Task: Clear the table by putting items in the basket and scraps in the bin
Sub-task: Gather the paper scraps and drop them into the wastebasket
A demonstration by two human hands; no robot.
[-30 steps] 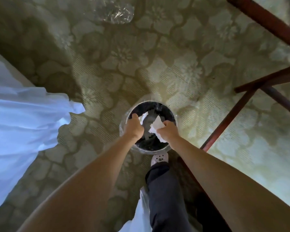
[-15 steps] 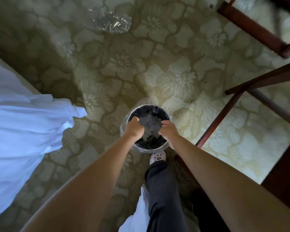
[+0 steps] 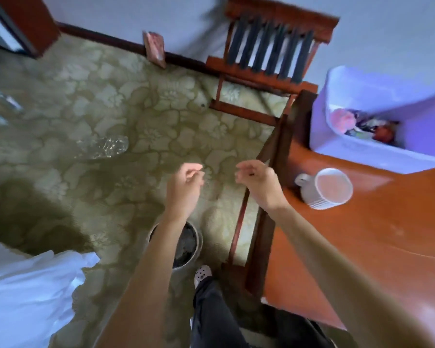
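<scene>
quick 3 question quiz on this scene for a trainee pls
1. True or false: the left hand holds a paper scrap.
2. Where is the white mug? A) on the table B) on a shelf C) in a sink
3. Fill in: the bin stands on the ____.

Key: 1 false; 2 A; 3 carpet
</scene>
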